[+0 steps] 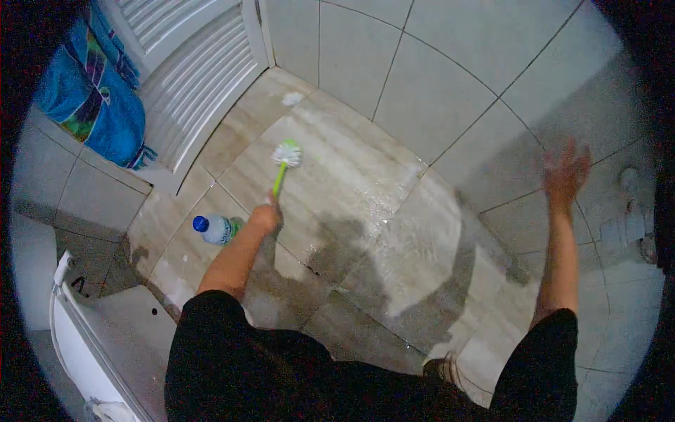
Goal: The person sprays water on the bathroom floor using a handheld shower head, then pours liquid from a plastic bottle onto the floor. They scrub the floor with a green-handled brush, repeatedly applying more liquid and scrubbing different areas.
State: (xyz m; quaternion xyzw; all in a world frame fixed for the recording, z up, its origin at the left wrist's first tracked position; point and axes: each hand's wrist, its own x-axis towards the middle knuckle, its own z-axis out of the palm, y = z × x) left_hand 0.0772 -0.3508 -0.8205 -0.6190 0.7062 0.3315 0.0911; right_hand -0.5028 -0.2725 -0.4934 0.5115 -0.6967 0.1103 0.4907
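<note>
My left hand [266, 218] grips the green handle of a toilet brush [287, 154]. The brush's round head, with white bristles, is over the wet tiled floor [327, 158]; whether it touches the tiles I cannot tell. Just left of my left forearm is a plastic bottle [215, 229] with a blue cap and whitish contents. My right hand [567, 171] is raised at the right with its fingers spread, close to or against the tiled wall [448, 79]. It holds nothing that I can see.
A white louvred door [195, 84] stands at the upper left, beside a hanging blue patterned towel [116, 126]. At the lower left is a white fixture [95, 358]. Water and pale foam lie on the floor tiles. Blurred items are by the wall at the far right.
</note>
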